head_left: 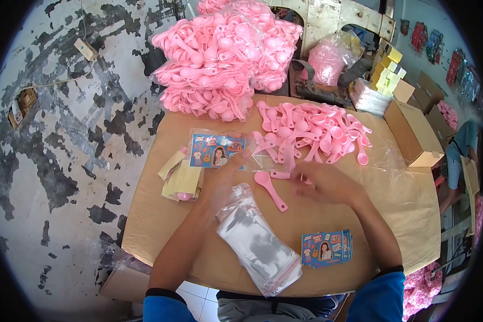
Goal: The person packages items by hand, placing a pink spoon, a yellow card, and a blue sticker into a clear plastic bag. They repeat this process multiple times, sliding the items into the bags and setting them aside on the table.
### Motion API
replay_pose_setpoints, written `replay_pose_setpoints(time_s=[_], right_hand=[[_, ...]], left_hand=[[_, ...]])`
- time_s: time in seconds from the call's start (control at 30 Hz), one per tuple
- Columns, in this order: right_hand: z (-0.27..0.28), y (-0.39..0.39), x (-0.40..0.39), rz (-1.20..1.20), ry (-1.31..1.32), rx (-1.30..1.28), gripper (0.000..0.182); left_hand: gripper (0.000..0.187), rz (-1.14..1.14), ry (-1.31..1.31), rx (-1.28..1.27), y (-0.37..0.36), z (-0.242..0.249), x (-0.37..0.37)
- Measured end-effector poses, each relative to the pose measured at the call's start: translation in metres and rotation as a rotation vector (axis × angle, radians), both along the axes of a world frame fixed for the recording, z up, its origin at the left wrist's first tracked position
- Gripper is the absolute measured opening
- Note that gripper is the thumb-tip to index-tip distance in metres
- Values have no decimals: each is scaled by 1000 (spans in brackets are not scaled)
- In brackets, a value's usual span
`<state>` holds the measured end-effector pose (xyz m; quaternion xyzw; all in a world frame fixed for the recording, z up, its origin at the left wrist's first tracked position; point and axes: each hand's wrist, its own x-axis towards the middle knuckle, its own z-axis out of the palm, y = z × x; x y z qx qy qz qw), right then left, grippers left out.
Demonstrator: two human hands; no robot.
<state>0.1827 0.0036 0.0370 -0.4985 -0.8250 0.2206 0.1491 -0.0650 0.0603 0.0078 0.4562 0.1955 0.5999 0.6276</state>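
Note:
My left hand is closed on a clear plastic bag with a blue printed card inside, its loose end stretching right. My right hand, partly blurred, is closed around a pink spoon; the handle points left toward the bag and the bowl is mostly hidden by the fingers. Another pink spoon lies just below, between my hands. Under my left wrist is a stack of clear bags. A stack of blue cards lies near my right forearm.
A heap of loose pink spoons covers the table's far side, with bulging bags of spoons behind. Filled packets lie left. A cardboard box stands at the right edge. Another person is beyond it.

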Motion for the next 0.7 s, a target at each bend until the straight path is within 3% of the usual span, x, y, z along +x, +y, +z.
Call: replay_pose_setpoints(time_s=[0.1,0.3,0.4,0.5,0.7], right_hand=[[-18,-12,-20,47,-178,138,38],[-28,-4,-41,-78,-130,-15,37],[-58,4,-27,61,71,324,29],[-53,9,-11,20,75,189,26],[14,15,28,-191,470,6,23]], left_hand=[[36,20,32,33,1,-3,2],[38,10,137,5,-9,-2,8],[39,-8,184,-22,-11,-5,11],[40,-18,162,-41,-11,-6,12],[39,-18,-70,-83,2,-12,7]])
